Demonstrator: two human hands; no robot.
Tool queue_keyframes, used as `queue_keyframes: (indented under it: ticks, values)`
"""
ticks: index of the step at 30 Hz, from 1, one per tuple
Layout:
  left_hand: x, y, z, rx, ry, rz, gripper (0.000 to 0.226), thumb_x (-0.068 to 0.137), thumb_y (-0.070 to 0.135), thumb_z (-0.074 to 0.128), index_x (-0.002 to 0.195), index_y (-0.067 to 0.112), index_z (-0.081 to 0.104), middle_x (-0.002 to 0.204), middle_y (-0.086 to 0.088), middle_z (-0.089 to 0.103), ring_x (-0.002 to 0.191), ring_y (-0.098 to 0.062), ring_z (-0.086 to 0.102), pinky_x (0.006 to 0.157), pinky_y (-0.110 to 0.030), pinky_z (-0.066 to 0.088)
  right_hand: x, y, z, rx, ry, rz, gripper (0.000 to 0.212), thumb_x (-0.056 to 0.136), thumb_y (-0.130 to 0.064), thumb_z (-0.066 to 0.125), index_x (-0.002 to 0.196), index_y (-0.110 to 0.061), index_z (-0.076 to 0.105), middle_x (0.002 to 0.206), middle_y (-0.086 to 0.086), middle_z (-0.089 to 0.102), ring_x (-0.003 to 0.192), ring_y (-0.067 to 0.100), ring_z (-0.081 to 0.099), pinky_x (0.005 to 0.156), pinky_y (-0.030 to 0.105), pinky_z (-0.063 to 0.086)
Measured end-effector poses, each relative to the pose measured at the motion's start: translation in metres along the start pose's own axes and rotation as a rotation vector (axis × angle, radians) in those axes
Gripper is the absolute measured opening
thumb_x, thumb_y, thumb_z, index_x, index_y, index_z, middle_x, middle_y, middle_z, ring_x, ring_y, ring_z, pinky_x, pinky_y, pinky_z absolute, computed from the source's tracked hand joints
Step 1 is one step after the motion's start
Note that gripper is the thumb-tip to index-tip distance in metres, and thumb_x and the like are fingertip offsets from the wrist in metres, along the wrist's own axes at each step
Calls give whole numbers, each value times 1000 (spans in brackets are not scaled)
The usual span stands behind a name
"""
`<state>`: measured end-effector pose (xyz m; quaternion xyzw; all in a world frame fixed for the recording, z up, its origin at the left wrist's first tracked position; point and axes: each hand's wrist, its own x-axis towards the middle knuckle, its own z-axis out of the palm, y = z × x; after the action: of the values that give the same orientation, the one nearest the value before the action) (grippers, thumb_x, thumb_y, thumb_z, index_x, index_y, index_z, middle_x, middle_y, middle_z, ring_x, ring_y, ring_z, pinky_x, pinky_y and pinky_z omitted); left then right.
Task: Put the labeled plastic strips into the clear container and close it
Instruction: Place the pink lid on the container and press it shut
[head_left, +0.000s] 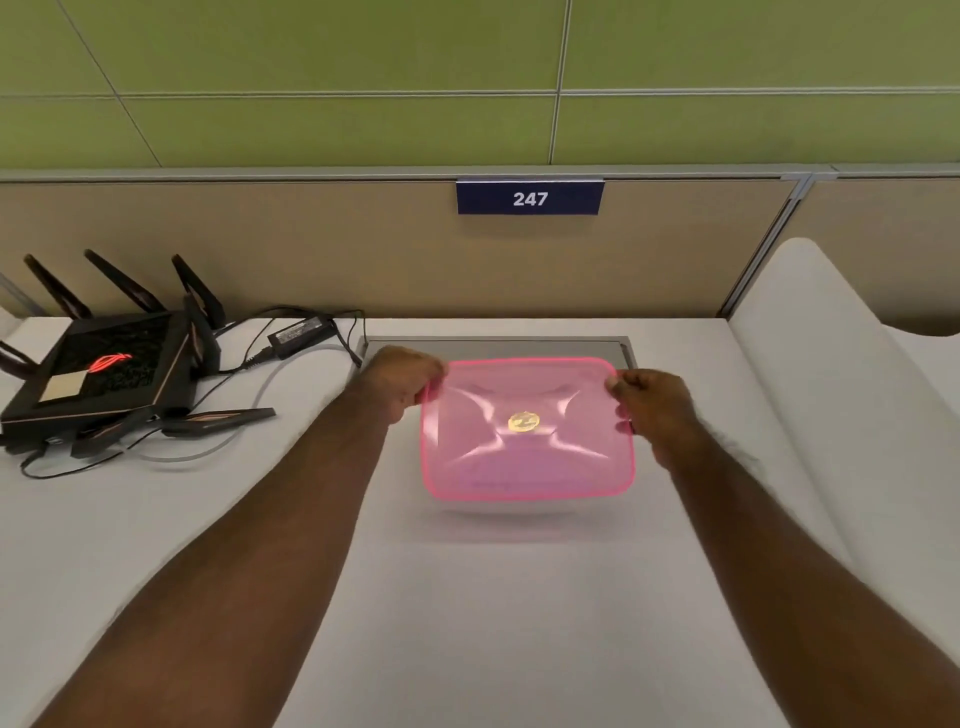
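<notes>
A translucent pink lid (527, 457) with a round gold sticker in its middle lies level over the clear container, whose lower rim (498, 512) just shows beneath its near edge. My left hand (402, 379) grips the lid's far left corner. My right hand (657, 410) pinches its right edge near the far corner. The container stands on the white desk (467, 623) in front of me. No labeled strips are visible; the pink lid hides the inside.
A black router (104, 369) with several antennas, its power brick (301, 335) and cables sit at the back left. A grey recessed panel (493, 345) lies behind the container. A beige partition with a "247" sign (530, 197) backs the desk. A white curved divider (831, 364) rises on the right.
</notes>
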<state>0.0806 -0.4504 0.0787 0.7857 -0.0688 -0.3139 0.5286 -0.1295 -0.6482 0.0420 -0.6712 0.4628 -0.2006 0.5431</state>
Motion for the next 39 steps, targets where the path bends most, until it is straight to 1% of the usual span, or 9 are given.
queue_keyframes:
  ticks: [4,8,16,19,21,26,31,34,39]
  values:
    - [11,-25,-15,-77,57,-83,15,83,-14,62,78,0,63,81,-15,58,61,-19,54,49,-20,54,4,7,27,-229,-12,-7,24,88,-29,67,89,-6,74,68,8,64,65,27,61,74,41,56]
    - [19,-35,-13,-50,141,-43,26,81,-5,71,106,-2,68,92,-15,64,66,-21,56,62,-29,53,6,4,35,-384,17,-12,34,90,-37,62,79,-6,71,68,4,63,66,23,58,68,26,41]
    - [35,-41,-1,48,176,39,22,76,6,78,97,3,72,89,-12,69,77,-24,63,81,-45,60,10,7,30,-457,92,-12,32,92,-37,57,76,-13,71,70,5,64,70,27,60,72,31,49]
    - [40,-42,5,123,194,79,20,75,8,79,93,5,73,87,-8,69,75,-23,63,78,-39,60,10,11,30,-477,87,-12,33,93,-37,55,74,-14,69,64,1,60,67,25,57,69,30,46]
    - [41,-42,7,139,192,77,16,75,10,79,89,9,73,86,-6,67,73,-22,61,68,-31,56,9,14,31,-483,86,-15,32,94,-37,55,88,-11,74,71,2,64,67,23,57,70,29,43]
    - [45,-49,12,83,184,42,14,78,19,74,70,12,66,79,-9,61,72,-22,55,67,-27,44,11,17,33,-470,64,-8,32,96,-34,51,98,-11,73,91,8,72,68,19,55,72,30,44]
    - [47,-60,21,73,167,-53,41,89,38,59,101,1,70,106,-21,70,84,-33,61,74,-30,43,14,15,33,-185,-7,41,24,95,-29,51,100,-12,66,106,16,66,95,34,61,88,51,54]
    - [48,-58,23,100,158,-43,42,93,37,54,107,0,67,111,-23,67,94,-34,61,83,-36,48,13,15,30,-31,-29,129,14,93,-33,57,84,-23,62,102,13,65,92,32,61,77,46,55]
    - [50,-57,26,183,140,-33,45,98,34,44,119,-2,60,123,-24,60,114,-39,57,96,-43,47,21,15,30,48,-44,197,21,90,-37,63,93,-16,65,102,12,66,92,32,62,70,38,51]
